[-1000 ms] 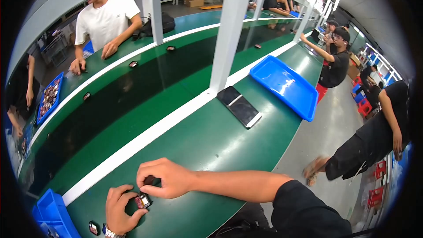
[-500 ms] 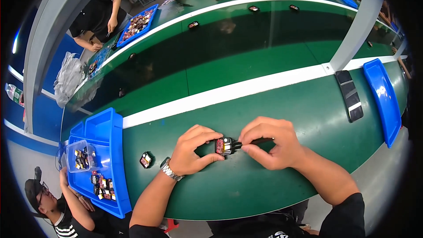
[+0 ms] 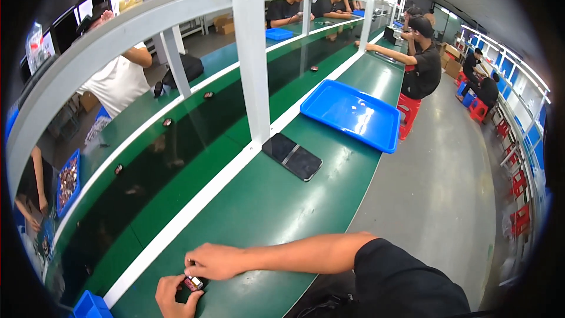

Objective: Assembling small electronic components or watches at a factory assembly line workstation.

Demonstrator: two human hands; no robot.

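Near the lower left of the bench, my left hand (image 3: 172, 299) curls its thumb and fingers around a small electronic module (image 3: 193, 283). The module has a dark case, a reddish face and a pale block on it, and it rests on the green bench top. Just above it my right hand (image 3: 213, 260) is closed in a pinch, its fingertips right at the module's far edge. Black tweezers show in that pinch in the earlier frame; now the fingers hide them almost wholly.
A black phone (image 3: 292, 156) lies by the white post (image 3: 253, 59). Beyond it sits a blue tray (image 3: 351, 116) with a few small bits. Small modules (image 3: 168, 122) dot the dark conveyor belt (image 3: 194, 135). A blue bin's corner (image 3: 91, 305) shows lower left. Co-workers (image 3: 421, 59) sit along the line.
My view has swung to the right and up, so the hands now appear at the lower left. The left hand keeps the module, and the right hand stays at its edge.
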